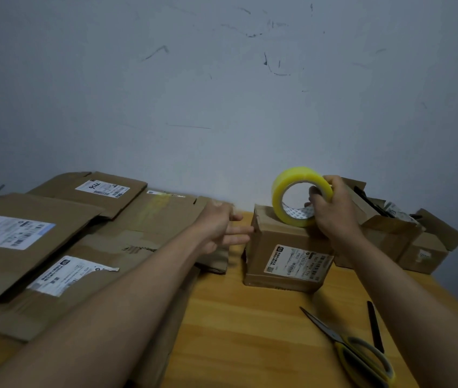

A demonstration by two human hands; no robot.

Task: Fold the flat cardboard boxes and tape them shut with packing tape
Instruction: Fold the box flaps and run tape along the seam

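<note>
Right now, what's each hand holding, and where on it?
Right hand grips the tape roll at its right rim, fingers through the core, on the folded box. Left hand holds nothing.

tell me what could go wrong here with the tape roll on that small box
1. The right hand grips the tape roll upright on the folded box, while the left hand is open beside it, possibly not bracing it; pulling tape might shift the box.
2. The scissors lie open near the right forearm, so a backward sweep could catch the blades.
</note>
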